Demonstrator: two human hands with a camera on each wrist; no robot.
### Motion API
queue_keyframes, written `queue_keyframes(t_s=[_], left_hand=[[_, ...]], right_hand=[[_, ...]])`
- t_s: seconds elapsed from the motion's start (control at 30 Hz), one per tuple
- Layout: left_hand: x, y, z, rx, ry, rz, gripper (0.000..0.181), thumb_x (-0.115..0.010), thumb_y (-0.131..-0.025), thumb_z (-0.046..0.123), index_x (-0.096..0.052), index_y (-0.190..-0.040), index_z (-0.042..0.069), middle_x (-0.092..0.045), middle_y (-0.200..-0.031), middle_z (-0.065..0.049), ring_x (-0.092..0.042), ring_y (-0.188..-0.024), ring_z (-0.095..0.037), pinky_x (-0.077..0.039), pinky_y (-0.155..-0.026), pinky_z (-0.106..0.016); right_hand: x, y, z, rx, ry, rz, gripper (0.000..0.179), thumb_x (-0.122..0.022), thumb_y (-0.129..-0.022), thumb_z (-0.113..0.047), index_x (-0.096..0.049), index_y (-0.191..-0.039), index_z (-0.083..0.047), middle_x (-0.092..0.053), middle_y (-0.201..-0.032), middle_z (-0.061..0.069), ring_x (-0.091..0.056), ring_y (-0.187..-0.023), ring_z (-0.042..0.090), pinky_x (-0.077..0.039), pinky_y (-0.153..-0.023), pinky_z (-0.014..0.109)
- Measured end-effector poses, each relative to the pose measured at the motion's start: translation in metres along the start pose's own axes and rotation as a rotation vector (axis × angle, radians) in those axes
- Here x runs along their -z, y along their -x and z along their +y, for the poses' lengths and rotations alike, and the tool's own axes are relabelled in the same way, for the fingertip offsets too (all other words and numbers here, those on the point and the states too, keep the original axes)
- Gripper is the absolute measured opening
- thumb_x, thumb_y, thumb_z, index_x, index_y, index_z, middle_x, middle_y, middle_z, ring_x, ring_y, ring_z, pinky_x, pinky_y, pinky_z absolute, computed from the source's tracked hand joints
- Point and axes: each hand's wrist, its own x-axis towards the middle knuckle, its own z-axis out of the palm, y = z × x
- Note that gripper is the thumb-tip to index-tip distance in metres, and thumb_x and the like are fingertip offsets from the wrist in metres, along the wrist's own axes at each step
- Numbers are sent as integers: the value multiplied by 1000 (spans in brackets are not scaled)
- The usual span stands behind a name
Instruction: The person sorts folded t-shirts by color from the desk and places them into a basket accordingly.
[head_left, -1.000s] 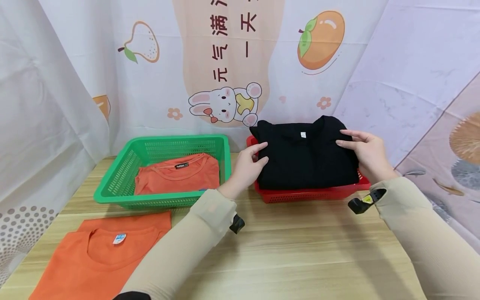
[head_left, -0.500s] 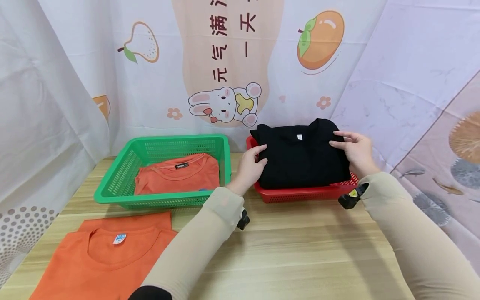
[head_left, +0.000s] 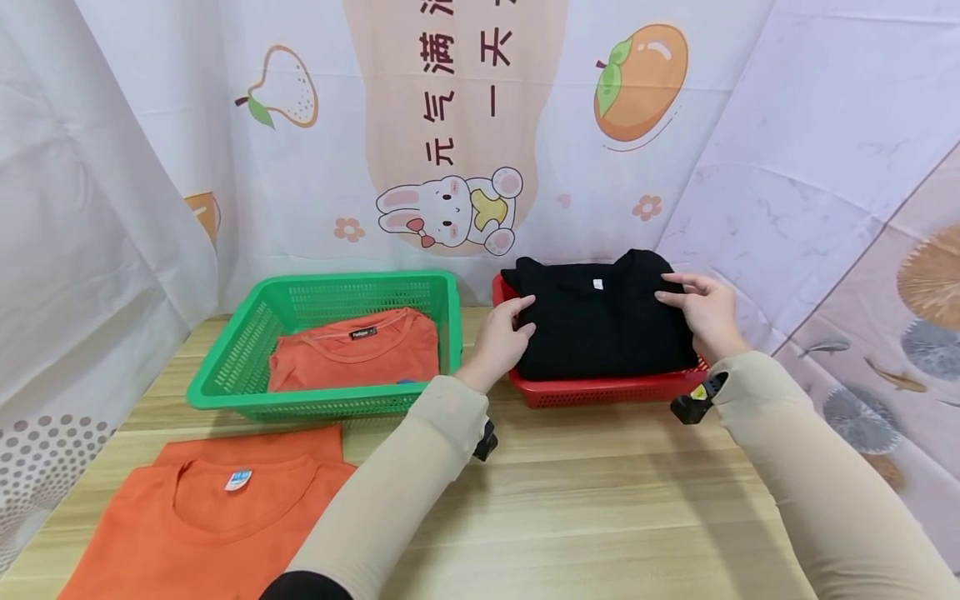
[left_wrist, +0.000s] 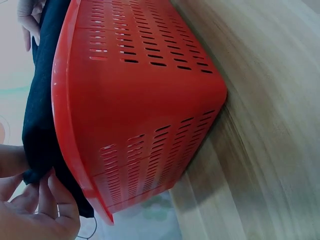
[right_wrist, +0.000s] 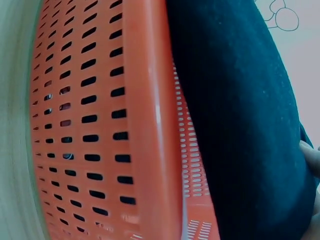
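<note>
A folded black T-shirt [head_left: 600, 325] with a small white neck label lies in the red basket [head_left: 600, 390], its top standing up at the rim. My left hand [head_left: 498, 342] pinches the shirt's left edge between thumb and fingers, as the left wrist view shows from below. On the opposite side my right hand [head_left: 708, 312] grips the right edge, thumb and forefinger lying on the front. Seen from the right wrist, the black fabric [right_wrist: 240, 120] sits inside the basket wall [right_wrist: 90, 120], with a gap to the rim. The other fingers are partly hidden behind the shirt.
Left of the red basket stands a green basket [head_left: 300, 403] with a folded coral shirt [head_left: 367, 354] in it. A folded orange T-shirt [head_left: 217, 533] lies on the wooden table [head_left: 585, 500] at the front left. A printed curtain [head_left: 300, 183] hangs behind.
The black shirt has moved lower into the red basket and its right side has shifted left. My right hand has moved left and down with it; the left hand has shifted slightly down.
</note>
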Motion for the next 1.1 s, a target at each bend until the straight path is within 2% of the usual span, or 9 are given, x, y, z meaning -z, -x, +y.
queue_keyframes(t_s=[0.03, 0.23, 0.3, 0.47, 0.57, 0.63, 0.77, 0.87, 1.1], left_hand=[[0, 0, 0, 0, -3, -6, 47, -58, -98, 6, -52, -145, 14, -48, -151, -10, -46, -138, -27, -40, -113, -41], [-3, -3, 0, 1, -33, -31, 49, -59, -98, 6, -51, -146, 15, -47, -151, -9, -47, -136, -26, -39, -113, -40], [-5, -4, 0, 3, -37, -41, 50, -59, -98, 6, -50, -146, 15, -47, -152, -9, -47, -135, -25, -40, -113, -40], [-7, -6, 0, 1, -50, -51, 51, -58, -98, 5, -49, -147, 15, -47, -151, -9, -50, -128, -25, -42, -111, -40], [-7, -6, 1, -1, -47, -54, 51, -58, -98, 4, -49, -147, 14, -49, -149, -9, -51, -115, -26, -46, -104, -39], [-6, -6, 3, 3, -47, -58, 51, -58, -98, 4, -49, -147, 15, -50, -148, -9, -51, -110, -26, -47, -101, -39], [-6, -6, 3, 7, -50, -67, 52, -57, -98, 4, -48, -148, 15, -48, -150, -9, -51, -112, -26, -47, -102, -39], [-7, -7, 2, -1, -54, -62, 51, -57, -98, 4, -48, -148, 14, -47, -151, -9, -51, -118, -26, -45, -107, -39], [-9, -7, 0, -20, -74, -58, 51, -58, -98, 4, -48, -147, 12, -46, -152, -11, -49, -132, -27, -40, -113, -39]], right_hand=[[0, 0, 0, -3, 1, 2, 45, -75, -87, -9, -67, -131, -16, -54, -131, -4, -36, -137, 20, -35, -110, 29], [3, -1, 1, 20, -17, 25, 39, -75, -86, -6, -72, -123, -18, -56, -104, -20, -43, -124, 14, -37, -100, 21], [4, -1, 2, 23, -15, 32, 38, -75, -86, -6, -72, -122, -17, -55, -102, -22, -43, -123, 13, -37, -103, 22], [6, -3, 2, 6, -11, 45, 39, -73, -87, -6, -71, -124, -18, -57, -121, -9, -38, -134, 19, -33, -115, 32], [7, -4, 1, 1, -7, 45, 39, -74, -87, -8, -71, -125, -19, -51, -137, 0, -36, -138, 21, -33, -115, 32], [7, -4, 1, 6, -11, 44, 39, -74, -87, -7, -71, -125, -18, -52, -138, 0, -37, -138, 21, -34, -114, 31], [8, -4, 3, 23, -14, 45, 38, -73, -87, -5, -72, -123, -16, -59, -116, -14, -38, -135, 20, -35, -111, 30], [7, -4, 5, 33, -6, 54, 37, -72, -87, -4, -72, -122, -16, -57, -101, -24, -39, -133, 19, -36, -109, 28], [4, -5, 9, 35, -31, 128, 26, -72, -87, -3, -77, -110, -15, -63, -83, -28, -48, -115, 5, -42, -84, 9]])
